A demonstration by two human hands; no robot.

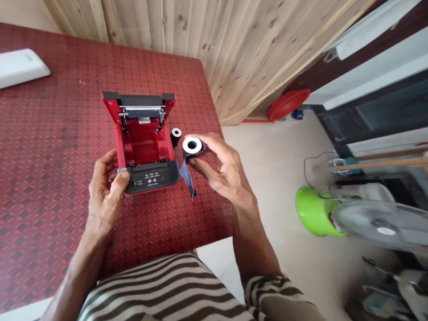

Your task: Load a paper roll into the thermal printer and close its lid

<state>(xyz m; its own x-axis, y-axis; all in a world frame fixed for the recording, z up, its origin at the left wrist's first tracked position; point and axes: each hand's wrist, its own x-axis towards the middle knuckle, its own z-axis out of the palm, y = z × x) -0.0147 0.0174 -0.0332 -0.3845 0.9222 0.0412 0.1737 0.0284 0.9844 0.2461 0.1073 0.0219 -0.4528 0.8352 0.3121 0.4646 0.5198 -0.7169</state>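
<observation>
Head view: our right hand (224, 167) pinches the roll (192, 146) at its fingertips, core facing up toward us; our left hand (107, 187) clasps the printer (143, 149) by its corner.

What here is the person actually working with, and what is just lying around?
In hand:
- red printer, lid open, gripped at its front corner by the left hand
- dark roll with a loose tail, held in the right hand
- second roll standing beside the printer, probably part of it

Lying about:
- white slab, far left
- fan and red bowl on the floor
</observation>
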